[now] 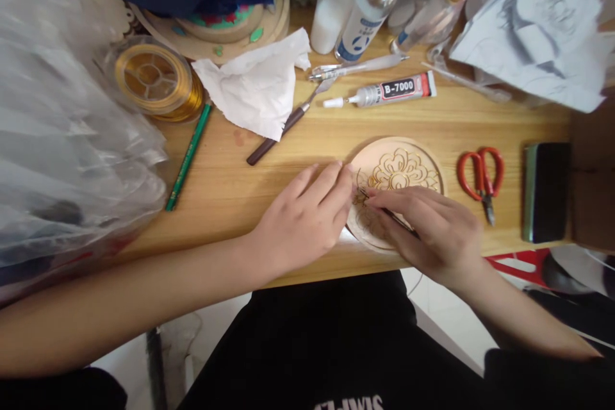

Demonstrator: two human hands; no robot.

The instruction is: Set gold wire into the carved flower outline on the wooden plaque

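Observation:
A round wooden plate (435, 170) with a raised rim lies near the table's front edge. On it, thin gold wire (400, 170) outlines a flower, and a fainter drawn pattern shows lower down. My left hand (305, 214) is curled against the plate's left edge, fingers close together and thumb hidden. Between the thumb and fingers of my right hand (432, 227) are slim dark tweezers (396, 216), slanting over the plate. Their tip meets the wirework close to my left fingertips. Whether a loose piece of wire is pinched there is too small to tell.
Red-handled cutters (482, 176) and a phone (548, 192) lie to the right. Behind are a B-7000 glue tube (389, 91), a pen (360, 68), a palette knife (278, 133), crumpled tissue (254, 86) and bottles (365, 19). Leftward: a gold wire spool (156, 80), a green pencil (189, 159), plastic bags (72, 128).

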